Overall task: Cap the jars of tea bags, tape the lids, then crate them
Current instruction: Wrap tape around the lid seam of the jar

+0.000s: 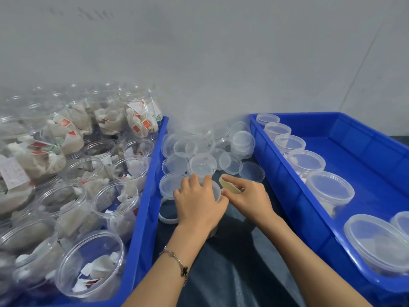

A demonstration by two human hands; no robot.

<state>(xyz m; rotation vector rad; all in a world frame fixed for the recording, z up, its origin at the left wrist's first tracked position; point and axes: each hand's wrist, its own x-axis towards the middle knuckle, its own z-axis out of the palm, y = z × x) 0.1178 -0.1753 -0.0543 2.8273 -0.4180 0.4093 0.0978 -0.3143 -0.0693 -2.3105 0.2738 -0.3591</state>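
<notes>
left hand (199, 202): fingers curled over lid of a capped jar (218, 192), centre frame | right hand (249, 196): pinches tape roll (229, 185) beside that lid | loose lids (208, 151): piled just above | open jars (88, 196): left crate (146, 218) | capped jars (307, 162): right crate (376, 151)

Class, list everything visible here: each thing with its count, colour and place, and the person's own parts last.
Open jars of tea bags: many, clear, left blue crate.
Capped jars: eight or so, clear, right blue crate.
Loose lids: a heap, clear, between the crates.
Jar being taped: one, clear, centre.
Tape roll: one, tan, centre.
Bracelet: one, left wrist.
Left hand: holds the jar.
Right hand: grips the roll.
</notes>
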